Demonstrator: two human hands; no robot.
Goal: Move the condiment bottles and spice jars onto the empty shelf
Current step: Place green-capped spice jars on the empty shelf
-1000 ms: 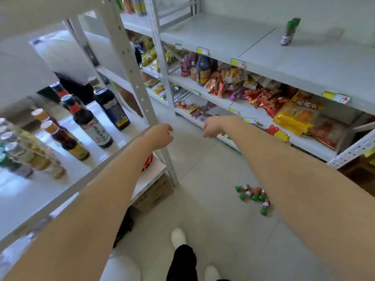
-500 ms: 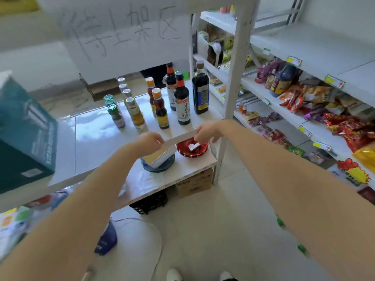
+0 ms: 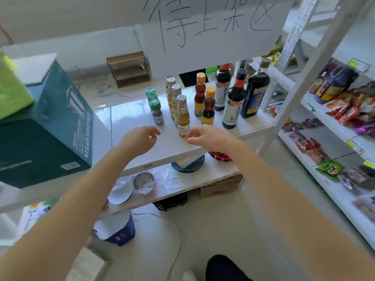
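Observation:
Condiment bottles stand in rows on a white shelf (image 3: 129,120): three green-capped spice jars (image 3: 156,110), three silver-capped yellow bottles (image 3: 182,116), two orange-capped dark oil bottles (image 3: 208,106), two red-capped soy bottles (image 3: 233,102) and a large dark bottle (image 3: 254,94). My left hand (image 3: 140,138) hovers over the shelf's front, fingers loosely curled and empty, just short of the nearest spice jar. Beside the nearest yellow bottle my right hand (image 3: 205,136) hangs with fingers apart, holding nothing.
A teal boxed soup pot (image 3: 50,126) sits at the shelf's left. Plates and a red dish (image 3: 220,156) lie on the lower shelf. Snack-filled shelves (image 3: 334,126) run along the right, past a white upright post (image 3: 304,74). A handwritten paper sign (image 3: 203,23) hangs above.
My view has swung left from the snack aisle to the bottle shelf. Both hands have come forward over its front edge toward the nearest jars and bottles.

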